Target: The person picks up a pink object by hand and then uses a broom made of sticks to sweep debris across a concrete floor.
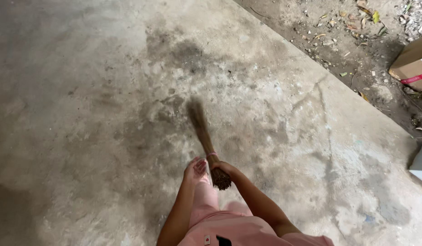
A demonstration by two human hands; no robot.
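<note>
Right hand [221, 166] clenched round the bound butt end of a brown stick broom made of bundled thin twigs [205, 142], pink band tied just above the grip. Broom angled away from the body, bristle tips blurred and down near the stained grey concrete floor [97, 105], right over a dark patch. Can't tell whether the tips are actually touching.

Left hand [196, 168] released, palm up, fingers loosely spread, just beside the broom's butt end but not touching it. Pink clothing [229, 225] below both forearms, close to the bottom edge of the view.

Long thin crack [323, 98] off to the right of the broom, running across the concrete. Further right past it, slab edge and then bare dirt strewn with dry leaves and small litter [347, 27]. Brown cardboard box with a pink tape stripe [414, 64] sitting on that dirt, well apart from the broom, far right. Corner of something pale grey [420, 166] poking in below the box.
</note>
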